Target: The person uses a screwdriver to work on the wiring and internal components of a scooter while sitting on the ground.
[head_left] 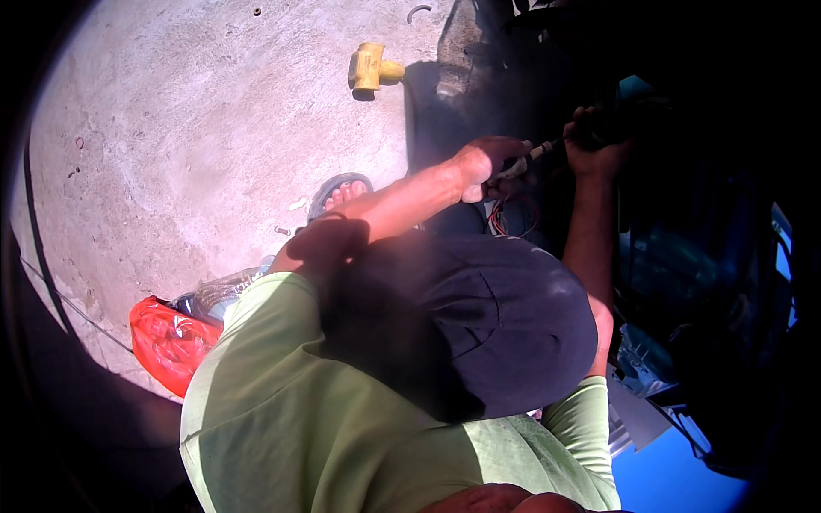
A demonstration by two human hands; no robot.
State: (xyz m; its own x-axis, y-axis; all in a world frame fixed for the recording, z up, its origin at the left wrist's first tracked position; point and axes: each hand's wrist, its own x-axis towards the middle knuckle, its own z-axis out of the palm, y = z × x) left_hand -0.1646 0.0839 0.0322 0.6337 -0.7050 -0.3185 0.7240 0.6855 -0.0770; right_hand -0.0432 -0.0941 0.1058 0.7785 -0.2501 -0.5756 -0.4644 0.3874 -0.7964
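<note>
i see the left hand (481, 164) closed around a slim pale-handled metal tool (523, 161), whose tip points right into the dark shaded machine body (684, 256). the right hand (599, 141) sits just beyond that tip, fist gripping something dark i cannot make out. red wires (500, 218) hang just below the left hand. a yellow mallet (373, 67) lies well apart on the concrete floor (188, 128).

Neither own hand clearly in sight. Just a brown strip of bare skin (505, 501) at the lower edge (hand or forearm, impossible to tell), pose hidden.
</note>
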